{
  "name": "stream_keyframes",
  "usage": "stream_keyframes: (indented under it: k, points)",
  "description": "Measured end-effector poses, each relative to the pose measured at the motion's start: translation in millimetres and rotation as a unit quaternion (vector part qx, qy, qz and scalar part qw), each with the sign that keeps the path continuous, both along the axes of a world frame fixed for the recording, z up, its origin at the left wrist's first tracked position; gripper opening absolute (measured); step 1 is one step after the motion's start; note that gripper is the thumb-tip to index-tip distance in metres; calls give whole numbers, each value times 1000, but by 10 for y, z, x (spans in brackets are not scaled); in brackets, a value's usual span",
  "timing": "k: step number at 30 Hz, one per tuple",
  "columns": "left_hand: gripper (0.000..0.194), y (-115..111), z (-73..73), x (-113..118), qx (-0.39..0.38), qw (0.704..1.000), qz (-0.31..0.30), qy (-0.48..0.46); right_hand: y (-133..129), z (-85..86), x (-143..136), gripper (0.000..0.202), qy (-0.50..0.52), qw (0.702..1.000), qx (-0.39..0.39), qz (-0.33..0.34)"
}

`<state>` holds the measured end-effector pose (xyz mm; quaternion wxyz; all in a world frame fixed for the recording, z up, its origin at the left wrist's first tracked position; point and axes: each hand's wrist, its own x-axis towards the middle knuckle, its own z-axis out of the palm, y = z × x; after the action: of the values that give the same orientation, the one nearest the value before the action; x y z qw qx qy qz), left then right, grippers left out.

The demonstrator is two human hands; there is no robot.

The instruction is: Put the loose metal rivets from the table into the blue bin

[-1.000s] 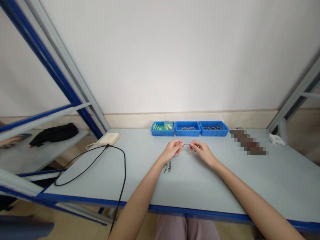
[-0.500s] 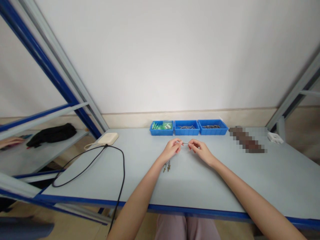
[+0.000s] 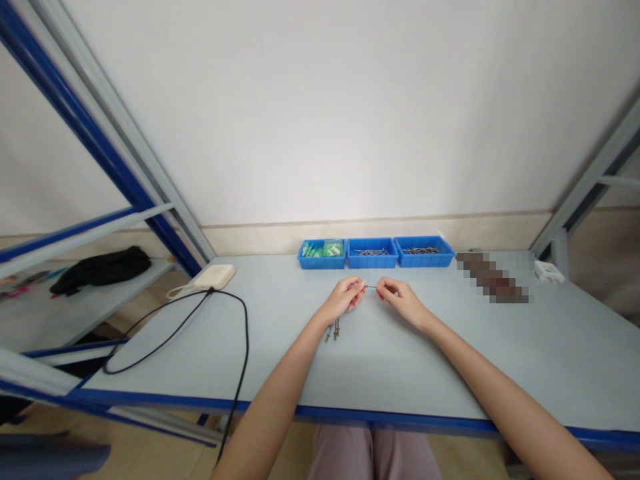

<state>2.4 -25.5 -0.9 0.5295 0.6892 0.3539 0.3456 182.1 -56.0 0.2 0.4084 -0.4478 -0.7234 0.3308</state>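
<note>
Over the middle of the table, my left hand [image 3: 347,297] and my right hand [image 3: 400,300] are close together, fingers pinched. A thin dark metal rod [image 3: 371,287] spans the small gap between them, level, with one end in each hand's fingertips. Its ends are hidden by the fingers, and its exact kind is too small to make out. Beside my left forearm lie several similar thin metal rods with brass-coloured ends [image 3: 336,331], partly covered by my wrist.
Three blue bins stand along the back: one with green-and-white packets [image 3: 323,249], one with silvery metal pins [image 3: 373,253], one with darker metal pieces [image 3: 421,251]. A white box [image 3: 215,274] and black cable [image 3: 247,320] lie left. A white adapter [image 3: 549,271] sits right, near a blurred patch.
Both hands stay almost in place, still pinching the rod; the left fingers shift slightly. The other person's hand at the far left has gone from view. The camera has tilted very slightly.
</note>
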Motion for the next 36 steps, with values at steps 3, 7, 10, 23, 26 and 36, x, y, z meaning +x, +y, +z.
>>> stream_keyframes:
  k: [3, 7, 10, 23, 26, 36]
  points:
    - [42, 14, -1, -4, 10, 1000, 6, -6, 10, -2, 17, 25, -17, 999, 18, -21]
    - [46, -29, 54, -1, 34, 999, 21, 15, -9, -1, 4, 31, 5, 1000, 15, -6]
    - [51, -65, 88, 8, 35, 998, 28, 33, -27, -1, -18, 35, 16, 1000, 4, -2]
    - [42, -32, 61, 6, 41, 998, 44, -18, -21, 10, -7, 22, -34, 997, 74, -5]
    - [48, -52, 83, 10, 39, 998, 53, 1, -24, -6, -12, 31, -38, 997, 60, -2]
    - [38, 5, 7, 4, 31, 999, 27, -36, 7, -5, 7, 27, -31, 998, 62, -2]
